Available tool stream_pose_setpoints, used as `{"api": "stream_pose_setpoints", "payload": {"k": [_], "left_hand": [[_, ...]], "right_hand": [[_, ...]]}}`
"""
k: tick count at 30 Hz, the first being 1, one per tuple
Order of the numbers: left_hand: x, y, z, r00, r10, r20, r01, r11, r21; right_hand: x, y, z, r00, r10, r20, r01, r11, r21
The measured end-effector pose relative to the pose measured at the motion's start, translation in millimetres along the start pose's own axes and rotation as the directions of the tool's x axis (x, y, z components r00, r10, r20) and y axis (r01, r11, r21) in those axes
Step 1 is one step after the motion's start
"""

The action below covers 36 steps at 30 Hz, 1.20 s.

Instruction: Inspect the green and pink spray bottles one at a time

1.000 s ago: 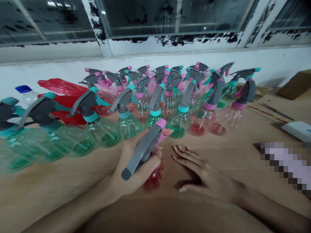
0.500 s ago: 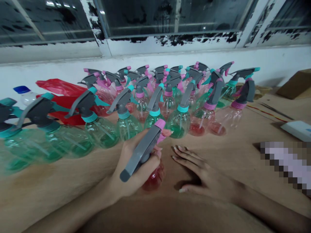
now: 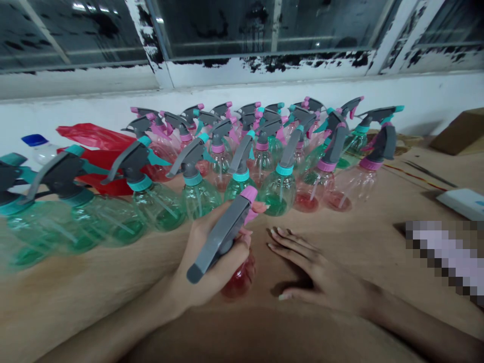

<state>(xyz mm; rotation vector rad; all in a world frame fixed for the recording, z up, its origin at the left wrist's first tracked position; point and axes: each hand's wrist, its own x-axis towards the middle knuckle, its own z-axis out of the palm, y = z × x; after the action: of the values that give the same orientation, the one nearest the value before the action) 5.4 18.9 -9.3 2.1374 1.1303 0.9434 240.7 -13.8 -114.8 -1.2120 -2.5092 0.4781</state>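
My left hand (image 3: pixel 212 252) is wrapped round the neck of a spray bottle (image 3: pixel 227 227) with a grey head, a pink nozzle and a pink trigger. Its clear red body stands on the wooden table (image 3: pixel 113 297), partly hidden by my fingers. To the right, my right hand (image 3: pixel 310 262) rests palm down on the tabletop, fingers stretched out, holding nothing. Just beyond both hands is a row of spray bottles: a green one with a turquoise collar (image 3: pixel 279 194) and a red one with a pink collar (image 3: pixel 315 189) are closest to my right fingertips.
Several more green spray bottles (image 3: pixel 159 206) line the left side, with more behind. A red plastic bag (image 3: pixel 94 136) and a blue-capped bottle (image 3: pixel 38 147) lie back left. At right are a brown box (image 3: pixel 459 132), a white box (image 3: pixel 463 201) and a thin cable (image 3: pixel 416 179).
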Motion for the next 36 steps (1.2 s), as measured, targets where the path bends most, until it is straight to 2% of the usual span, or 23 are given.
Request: {"api": "stream_pose_setpoints", "payload": {"k": [15,20,30,36], "left_hand": [[0.9,-1.6,1.6,1.0,0.004,-0.008,-0.005,1.0,-0.012],[0.6,-0.9,0.5,1.0,-0.025,-0.012,0.024,1.0,-0.012],[1.6,4.5,-1.0,0.994,-0.107,0.019,0.108,0.987,-0.115],[0.8,6.7,-4.5,1.0,-0.005,-0.001,0.004,0.982,-0.191]], "right_hand": [[0.6,0.6,0.4,1.0,-0.004,-0.003,0.004,1.0,0.011],[1.0,0.7,0.9,1.0,-0.005,-0.011,0.005,1.0,0.01],[0.7,1.6,2.3,0.999,-0.027,-0.021,0.026,0.999,-0.044],[-0.1,1.8,3.5,0.999,-0.029,-0.033,0.028,0.999,-0.017]]}}
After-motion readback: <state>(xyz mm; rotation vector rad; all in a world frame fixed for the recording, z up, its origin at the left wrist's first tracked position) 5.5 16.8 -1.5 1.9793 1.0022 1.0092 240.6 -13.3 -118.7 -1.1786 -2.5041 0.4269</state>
